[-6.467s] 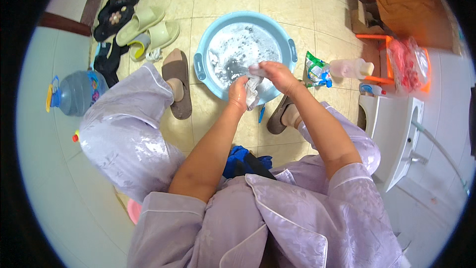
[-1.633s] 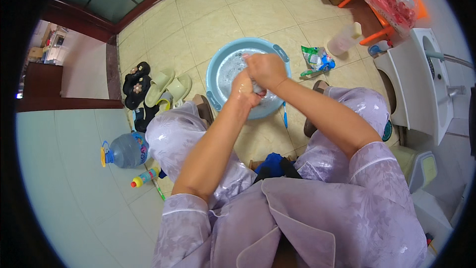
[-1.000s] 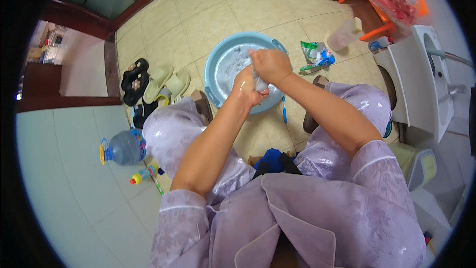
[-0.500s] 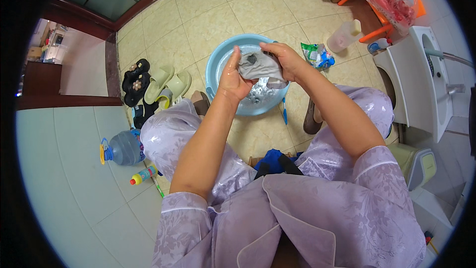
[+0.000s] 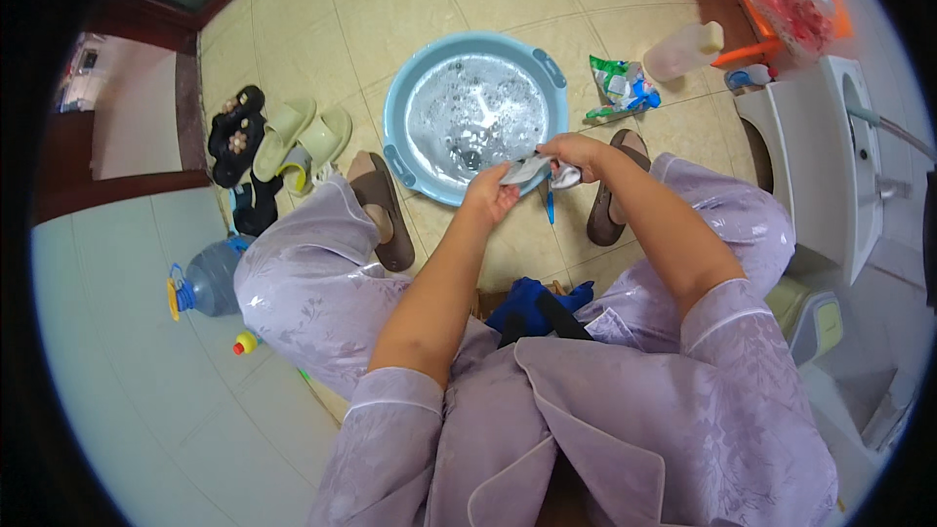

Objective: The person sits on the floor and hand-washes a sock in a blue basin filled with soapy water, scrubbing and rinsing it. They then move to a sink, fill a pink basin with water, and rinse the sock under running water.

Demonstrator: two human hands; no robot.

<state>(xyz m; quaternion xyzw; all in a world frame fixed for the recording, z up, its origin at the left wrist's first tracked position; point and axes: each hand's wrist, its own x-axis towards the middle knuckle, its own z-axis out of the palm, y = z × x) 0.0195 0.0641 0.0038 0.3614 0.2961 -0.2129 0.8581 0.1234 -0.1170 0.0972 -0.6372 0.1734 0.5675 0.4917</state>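
Note:
A small grey-white cloth point(image 5: 528, 171) is stretched between my hands over the near rim of a light blue basin point(image 5: 393, 127). The fingers of my left hand point(image 5: 494, 195) pinch its left end, and my right hand point(image 5: 580, 154) grips the right end, where part of the cloth hangs bunched below the fingers. Soapy water point(image 5: 476, 112) with bubbles fills the basin. Just below my right hand, a thin blue stick-like thing point(image 5: 550, 208) lies on the tiles by the basin. The exact kind of the cloth does not show.
A green-and-blue plastic packet point(image 5: 623, 88) and a clear jug point(image 5: 680, 52) lie right of the basin. An orange stool point(image 5: 756, 15) and a white sink point(image 5: 830, 137) stand farther right. Shoes point(image 5: 283, 141) and a blue water bottle point(image 5: 212, 278) are at left. Brown slippers point(image 5: 383, 220) flank the basin.
My hands have come down and nearer to my body with the cloth, from over the basin's middle to its near rim. The cloth is now narrower and drawn out between them.

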